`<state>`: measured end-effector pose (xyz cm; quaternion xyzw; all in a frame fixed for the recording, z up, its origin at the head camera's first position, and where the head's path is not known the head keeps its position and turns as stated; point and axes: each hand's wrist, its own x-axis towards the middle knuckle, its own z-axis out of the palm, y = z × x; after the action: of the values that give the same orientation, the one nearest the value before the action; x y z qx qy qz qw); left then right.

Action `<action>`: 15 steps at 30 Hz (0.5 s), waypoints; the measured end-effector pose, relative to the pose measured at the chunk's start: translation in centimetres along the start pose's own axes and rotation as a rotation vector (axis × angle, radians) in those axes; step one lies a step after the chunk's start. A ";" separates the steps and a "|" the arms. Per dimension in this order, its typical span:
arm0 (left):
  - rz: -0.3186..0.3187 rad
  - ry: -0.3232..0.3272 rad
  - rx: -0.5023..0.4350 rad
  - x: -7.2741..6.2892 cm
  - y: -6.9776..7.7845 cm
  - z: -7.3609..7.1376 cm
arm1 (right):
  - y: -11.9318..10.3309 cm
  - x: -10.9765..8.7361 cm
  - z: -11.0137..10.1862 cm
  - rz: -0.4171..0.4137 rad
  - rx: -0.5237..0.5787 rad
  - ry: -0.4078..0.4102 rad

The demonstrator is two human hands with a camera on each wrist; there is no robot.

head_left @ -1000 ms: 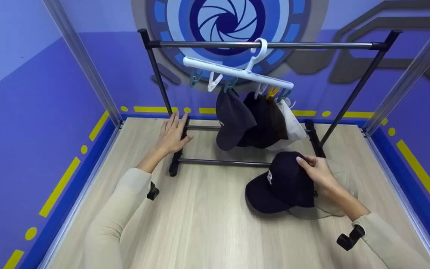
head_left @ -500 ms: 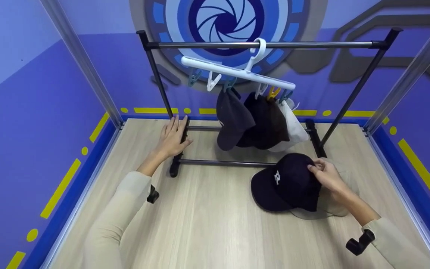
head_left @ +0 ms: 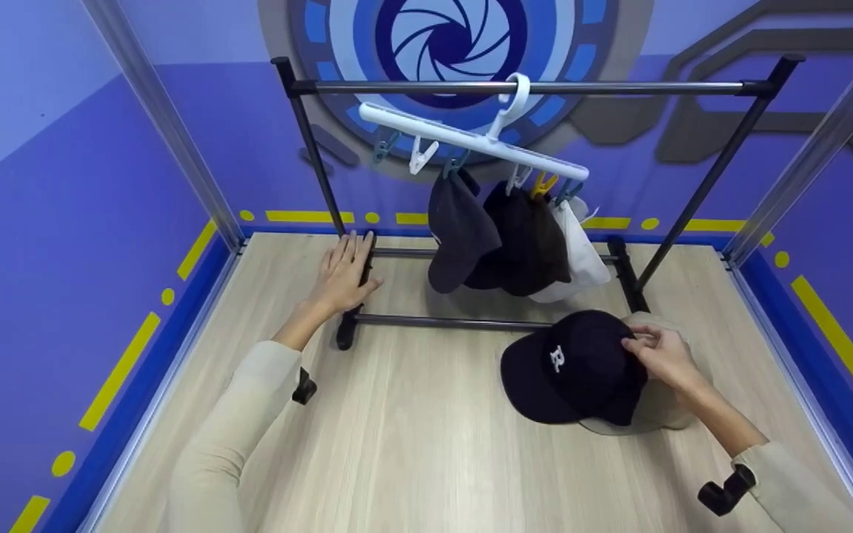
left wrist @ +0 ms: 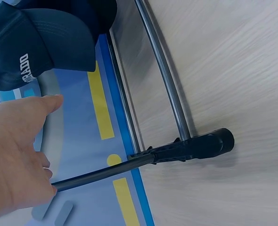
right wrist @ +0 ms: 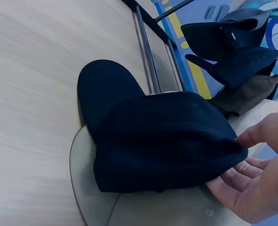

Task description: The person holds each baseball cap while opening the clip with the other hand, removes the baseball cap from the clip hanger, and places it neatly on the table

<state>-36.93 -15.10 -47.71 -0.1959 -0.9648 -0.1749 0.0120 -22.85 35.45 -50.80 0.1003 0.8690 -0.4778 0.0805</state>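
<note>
My right hand (head_left: 665,357) is pinching the back of a navy cap (head_left: 582,366) between thumb and fingers, and there the cap is, at the right of the bench (head_left: 412,459), brim to the left, white letter showing, overlapping a beige cap (head_left: 663,409)! Across from it, my left hand (head_left: 341,281) is spread, fingers straight and thumb out, up at the left post (head_left: 314,159) of a rack (head_left: 634,89); how firmly it presses, I cannot tell. Look at this bench: pale wood, streaky grain running towards me, a soft shine near the front, the rack's dark feet standing on it further back. Blue and violet walls (head_left: 41,244) close it in left, right and behind, yellow dashes and dots (head_left: 119,370) running low along them, silvery uprights (head_left: 167,129) at the two back corners. A big round emblem (head_left: 449,41) shows on the back wall! In front of it a white hanger (head_left: 463,140) tilts down to the right from the top bar, clips gripping a bunch of hanging caps (head_left: 463,237), dark ones and a white one
</note>
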 end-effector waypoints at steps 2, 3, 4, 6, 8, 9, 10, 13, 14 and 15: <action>-0.005 -0.008 -0.005 0.0 0.0 0.1 | 0.0 0.0 0.0 -0.016 -0.039 0.009; -0.008 -0.012 -0.005 0.0 0.1 0.1 | 0.0 0.0 0.0 -0.025 -0.061 0.015; -0.009 -0.011 -0.009 0.1 0.1 0.2 | 0.1 0.0 -0.1 -0.038 -0.081 0.023; -0.010 -0.011 -0.020 0.2 0.2 0.3 | 0.2 0.0 -0.1 -0.057 -0.109 0.044; -0.015 -0.014 -0.028 0.4 0.3 0.4 | 0.2 0.1 -0.1 -0.072 -0.125 0.058; -0.016 -0.015 -0.031 0.4 0.3 0.5 | 0.2 0.1 -0.1 -0.082 -0.129 0.067; -0.015 -0.015 -0.033 0.5 0.3 0.5 | 0.1 0.1 -0.1 -0.094 -0.125 0.076; -0.014 -0.013 -0.041 0.5 0.4 0.6 | -0.1 0.2 -0.1 -0.141 -0.086 0.097; -0.010 -0.009 -0.045 0.6 0.3 0.6 | -0.2 0.2 -0.2 -0.158 -0.065 0.101; -0.005 -0.004 -0.048 0.6 0.4 0.6 | -0.3 0.2 -0.2 -0.176 -0.045 0.107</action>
<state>-37.31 -14.35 -48.12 -0.1941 -0.9608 -0.1977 0.0048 -23.09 35.52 -50.47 0.0473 0.8881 -0.4572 -0.0061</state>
